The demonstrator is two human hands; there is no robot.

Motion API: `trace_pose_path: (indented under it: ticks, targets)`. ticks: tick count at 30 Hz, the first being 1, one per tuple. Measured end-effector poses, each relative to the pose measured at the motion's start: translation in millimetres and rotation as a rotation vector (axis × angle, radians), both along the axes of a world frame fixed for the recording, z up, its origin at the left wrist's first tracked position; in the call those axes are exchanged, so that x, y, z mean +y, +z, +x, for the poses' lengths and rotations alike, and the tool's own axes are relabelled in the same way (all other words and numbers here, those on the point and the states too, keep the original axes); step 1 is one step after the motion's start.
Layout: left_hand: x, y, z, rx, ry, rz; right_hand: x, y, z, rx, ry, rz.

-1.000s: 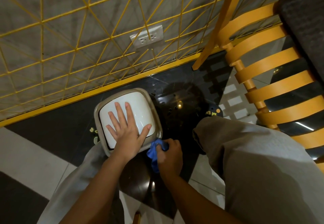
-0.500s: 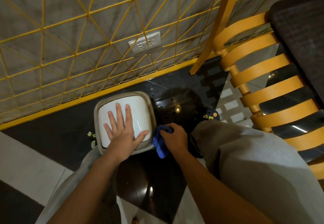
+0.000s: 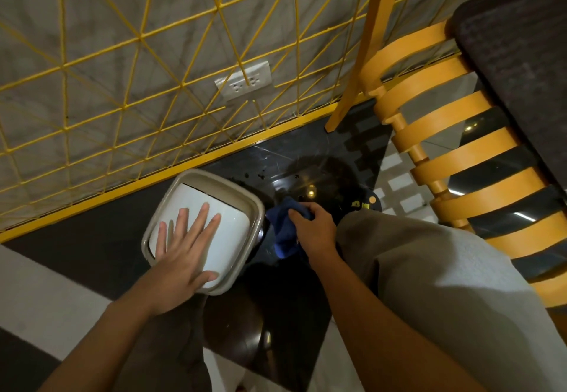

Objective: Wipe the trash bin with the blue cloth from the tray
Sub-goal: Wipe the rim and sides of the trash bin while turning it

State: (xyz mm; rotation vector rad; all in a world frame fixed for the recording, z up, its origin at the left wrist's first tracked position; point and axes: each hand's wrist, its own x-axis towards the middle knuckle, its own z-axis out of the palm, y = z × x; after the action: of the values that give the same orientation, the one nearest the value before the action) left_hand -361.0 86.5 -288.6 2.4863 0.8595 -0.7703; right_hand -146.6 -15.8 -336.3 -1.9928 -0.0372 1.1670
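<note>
A small trash bin (image 3: 245, 204) with a beige rim and a white swing lid stands on the dark floor by the wall. My left hand (image 3: 184, 247) lies flat on the lid, fingers spread. Bunched in my right hand (image 3: 313, 229) is the blue cloth (image 3: 283, 232), pressed against the bin's right side just below the rim. The bin's body under the rim is mostly hidden from above.
A yellow wire grid (image 3: 141, 38) covers the grey wall behind the bin, with a wall socket (image 3: 245, 83). An orange slatted chair (image 3: 454, 158) stands at the right beside a dark tabletop (image 3: 521, 54). My knees in grey trousers (image 3: 429, 284) flank the bin.
My right hand has slid the cloth from the bin's near right corner up along its right side toward the wall. My left hand stays on the lid.
</note>
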Motion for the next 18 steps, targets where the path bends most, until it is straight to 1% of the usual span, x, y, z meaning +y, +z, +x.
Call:
trace_pose_path:
  ticks: [3,5,8,10,13,16,18]
  targets:
    - [0,3,-9,-0.081,-0.008,-0.015,-3,-1,1,-0.009,0.021,-0.005]
    - [-1,4,-6,-0.126,0.038,-0.023,-3,-1,2,-0.010,0.074,0.014]
    - [-2,6,20,-0.213,0.216,0.006,1,-1,1,-0.045,0.247,0.031]
    - [0,3,43,-0.256,0.353,0.066,4,0,-1,-0.035,0.373,0.040]
    - [6,-6,69,-0.199,0.468,0.152,6,4,-8,-0.010,0.500,0.072]
    - [8,-16,81,-0.092,0.515,0.147,13,1,-19,-0.141,0.565,0.034]
    - [7,-19,83,-0.063,0.526,0.125,20,-4,-21,-0.225,0.605,-0.022]
